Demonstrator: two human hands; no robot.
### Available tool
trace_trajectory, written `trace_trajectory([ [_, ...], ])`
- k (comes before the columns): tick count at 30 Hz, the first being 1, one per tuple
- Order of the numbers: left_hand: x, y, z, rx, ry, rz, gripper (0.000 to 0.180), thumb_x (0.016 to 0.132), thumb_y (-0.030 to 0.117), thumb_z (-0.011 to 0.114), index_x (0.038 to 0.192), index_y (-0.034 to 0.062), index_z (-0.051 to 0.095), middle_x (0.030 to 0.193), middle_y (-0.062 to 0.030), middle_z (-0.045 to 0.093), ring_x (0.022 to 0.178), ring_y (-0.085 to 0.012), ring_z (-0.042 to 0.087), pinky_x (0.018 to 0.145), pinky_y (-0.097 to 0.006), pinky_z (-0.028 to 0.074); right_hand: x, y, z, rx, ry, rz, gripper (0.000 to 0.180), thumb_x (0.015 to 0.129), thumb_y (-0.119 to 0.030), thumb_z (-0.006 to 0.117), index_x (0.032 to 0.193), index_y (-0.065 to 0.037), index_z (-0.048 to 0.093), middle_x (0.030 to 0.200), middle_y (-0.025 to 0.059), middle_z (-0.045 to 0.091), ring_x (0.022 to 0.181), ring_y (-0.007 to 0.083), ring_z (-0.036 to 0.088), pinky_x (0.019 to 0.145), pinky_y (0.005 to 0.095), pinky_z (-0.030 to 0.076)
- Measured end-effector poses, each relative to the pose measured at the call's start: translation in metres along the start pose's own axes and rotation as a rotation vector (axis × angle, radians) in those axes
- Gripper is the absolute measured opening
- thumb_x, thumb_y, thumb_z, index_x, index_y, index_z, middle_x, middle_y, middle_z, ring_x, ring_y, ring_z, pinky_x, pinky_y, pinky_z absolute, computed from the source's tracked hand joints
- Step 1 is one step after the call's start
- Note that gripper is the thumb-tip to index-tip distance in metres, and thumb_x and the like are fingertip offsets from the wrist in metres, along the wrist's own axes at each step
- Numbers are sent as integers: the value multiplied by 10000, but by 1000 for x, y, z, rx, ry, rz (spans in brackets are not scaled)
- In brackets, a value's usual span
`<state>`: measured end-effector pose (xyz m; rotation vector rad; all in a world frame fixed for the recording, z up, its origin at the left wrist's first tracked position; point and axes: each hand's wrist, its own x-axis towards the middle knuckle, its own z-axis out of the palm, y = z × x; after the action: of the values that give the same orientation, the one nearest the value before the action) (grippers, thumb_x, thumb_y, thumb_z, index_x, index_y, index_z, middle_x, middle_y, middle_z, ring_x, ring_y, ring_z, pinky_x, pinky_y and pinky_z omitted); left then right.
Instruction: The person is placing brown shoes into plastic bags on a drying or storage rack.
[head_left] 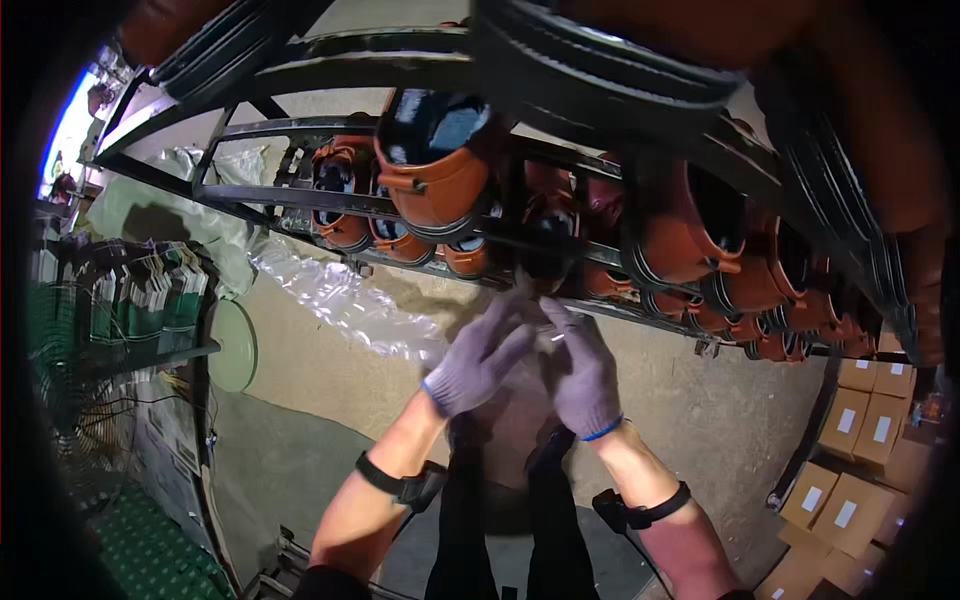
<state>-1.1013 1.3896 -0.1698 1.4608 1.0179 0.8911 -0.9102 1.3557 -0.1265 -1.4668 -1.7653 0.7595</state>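
Both my hands wear pale purple knit gloves with blue cuffs and are raised in front of the rack's lower rail. My left hand (484, 352) has its thumb and fingers apart, fingertips up by a dark-toed shoe (548, 262) on the rack. Close beside it, my right hand (580, 368) points its fingers upward, the thumb side turned toward the left hand. A small white sliver (557, 338) shows at its fingers; what it belongs to is too small to tell. The fingertips are blurred against the shoe, so contact is unclear. Left of it stands an orange-brown leather shoe (438, 190) with a black sole.
The black metal rack (300, 128) carries rows of brown shoes, some hanging close overhead. Clear plastic sheeting (340, 300) lies on the floor at left. Cardboard boxes (853, 512) are stacked at right. A fan (75, 360) and a pale green round lid (234, 345) stand left.
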Motion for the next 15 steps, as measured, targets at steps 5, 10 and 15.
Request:
trace_trajectory([
  [5,-44,23,9,682,-348,-73,288,978,245,702,1202,64,701,1180,-174,744,1028,-413,727,828,-487,603,-29,6,-75,-348,-597,4,225,894,-31,684,1093,-51,787,876,164,724,843,312,749,766,350,609],
  [10,20,45,31,445,38,-92,187,989,214,707,1124,88,733,918,-207,748,847,-450,731,678,-495,586,-128,109,-205,284,382,669,152,983,-47,691,1107,-2,766,946,50,770,888,184,731,790,332,595],
  [15,111,10,116,765,-101,-79,276,1044,324,614,1138,93,733,899,-212,764,847,-433,747,759,-558,599,-123,115,-186,725,571,720,366,961,-43,745,1312,26,665,1187,87,715,1041,181,683,898,314,566],
])
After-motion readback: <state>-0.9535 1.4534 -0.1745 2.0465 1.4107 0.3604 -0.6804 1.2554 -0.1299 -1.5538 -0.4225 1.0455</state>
